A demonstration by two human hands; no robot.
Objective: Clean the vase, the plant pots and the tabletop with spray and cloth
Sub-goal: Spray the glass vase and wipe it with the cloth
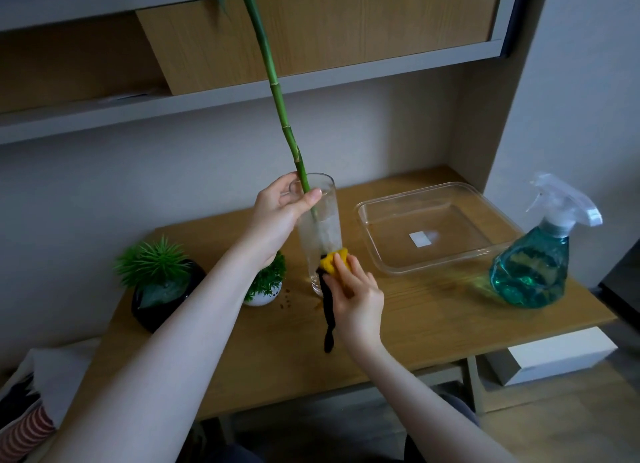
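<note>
A tall clear glass vase (320, 234) stands on the wooden tabletop (415, 317) with a long green bamboo stalk (273, 78) leaning out of it. My left hand (277, 216) grips the vase near its rim. My right hand (358, 296) holds a yellow and black cloth (332, 265) pressed against the lower part of the vase; a black strip of it hangs down. A black pot (156, 300) with a spiky green plant and a small white pot (261, 298) with a leafy plant stand to the left. The spray bottle (533, 268) with blue-green liquid stands at the right.
A clear plastic tray (374, 216) lies behind the vase to the right. Small dark crumbs (285, 298) lie on the wood by the white pot. Shelves hang above the table. A white box (554, 355) sits on the floor under the right end.
</note>
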